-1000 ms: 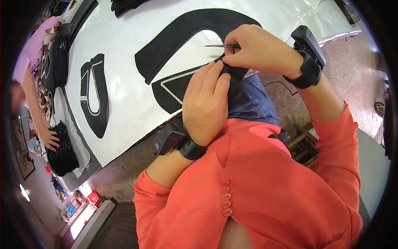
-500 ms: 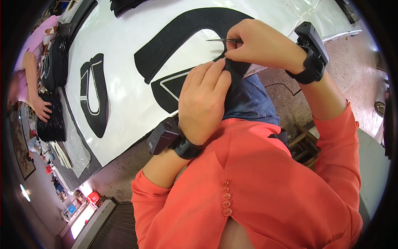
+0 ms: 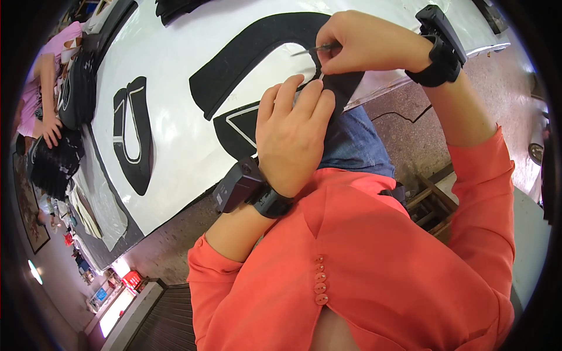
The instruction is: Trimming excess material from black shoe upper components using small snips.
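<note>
A large black U-shaped fabric piece [image 3: 234, 73] lies at the near edge of the table, with a narrow white strip [image 3: 239, 127] along its nearer arm. My left hand [image 3: 291, 137] rests flat on that arm, fingers stretched out, covering part of the strip. Just beyond its fingertips, my right hand [image 3: 369, 44] is closed near the bend, with thumb and forefinger pinching the strip's far end. A slim, pointed metal tool [image 3: 303, 52] is also held in this hand, its tip pointing left; its handle is hidden in the palm.
Another black U-shaped piece with white strips [image 3: 137, 167] lies left on the white-covered table [image 3: 175, 88]. Dark fabric [image 3: 175, 7] sits at the far edge. At far left, a co-worker's hand [image 3: 51, 130] touches a black stack [image 3: 55, 161]. A cable [image 3: 404, 119] runs over the floor.
My right hand has moved slightly up and away, the tool tip tilting. My left hand has shifted a little right, fingers more spread. The co-worker's hand and black stack moved left.
</note>
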Motion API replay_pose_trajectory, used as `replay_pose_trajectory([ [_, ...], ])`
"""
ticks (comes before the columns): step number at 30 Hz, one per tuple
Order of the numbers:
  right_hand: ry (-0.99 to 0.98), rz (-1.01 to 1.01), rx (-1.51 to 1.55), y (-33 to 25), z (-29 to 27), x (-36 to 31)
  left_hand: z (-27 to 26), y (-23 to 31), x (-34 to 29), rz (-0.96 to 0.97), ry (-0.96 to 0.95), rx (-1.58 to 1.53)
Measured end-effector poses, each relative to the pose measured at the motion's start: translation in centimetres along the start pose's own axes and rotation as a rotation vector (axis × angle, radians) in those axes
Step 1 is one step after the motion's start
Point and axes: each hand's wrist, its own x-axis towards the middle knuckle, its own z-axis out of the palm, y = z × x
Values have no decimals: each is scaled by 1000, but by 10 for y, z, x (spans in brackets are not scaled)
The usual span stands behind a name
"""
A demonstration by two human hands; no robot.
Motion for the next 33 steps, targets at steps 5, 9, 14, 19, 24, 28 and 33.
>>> replay_pose_trajectory([
  [5,-28,46,-35,0,-5,7,0,0,2,3,-6,-16],
  [9,-21,-55,-37,6,-9,9,0,4,5,-17,-16,14],
  [14,-30,3,1,0,-6,5,-9,-7,3,-17,-58,-69],
  [19,79,3,-19,-7,21,-6,-25,-22,-8,96,-159,-90],
  [24,115,-114,-3,2,15,-6,-18,-11,-6,57,-126,-65],
  [28,49,-58,-16,-3,10,-1,-15,-16,-7,41,-92,-138],
  [33,76,27,33,-16,34,-10,-29,-28,-12,104,-144,-154],
])
